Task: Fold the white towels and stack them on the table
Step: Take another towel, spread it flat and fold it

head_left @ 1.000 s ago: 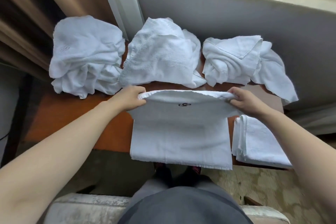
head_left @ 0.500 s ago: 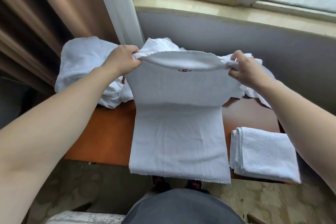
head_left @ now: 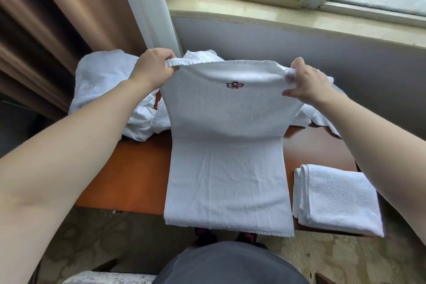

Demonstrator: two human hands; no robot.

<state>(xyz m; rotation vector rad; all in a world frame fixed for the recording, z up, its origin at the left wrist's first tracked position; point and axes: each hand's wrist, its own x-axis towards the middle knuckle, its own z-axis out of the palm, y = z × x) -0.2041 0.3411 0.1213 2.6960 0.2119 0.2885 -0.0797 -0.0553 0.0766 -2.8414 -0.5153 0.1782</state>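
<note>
Both hands pinch the far corners of the embroidered white towel (head_left: 228, 145): the left hand (head_left: 152, 70) curls round the left corner, the right hand (head_left: 306, 82) round the right, lifting that edge clear while the near half lies flat on the orange-brown table (head_left: 129, 168), its hem hanging over the front edge. A second ago the same edge sat low, just above the tabletop; it has since risen high enough to hide much of the crumpled towels (head_left: 103, 85) behind, so the fold toward the body looks ready to start. The folded towel (head_left: 338, 196) on the right has not moved
</note>
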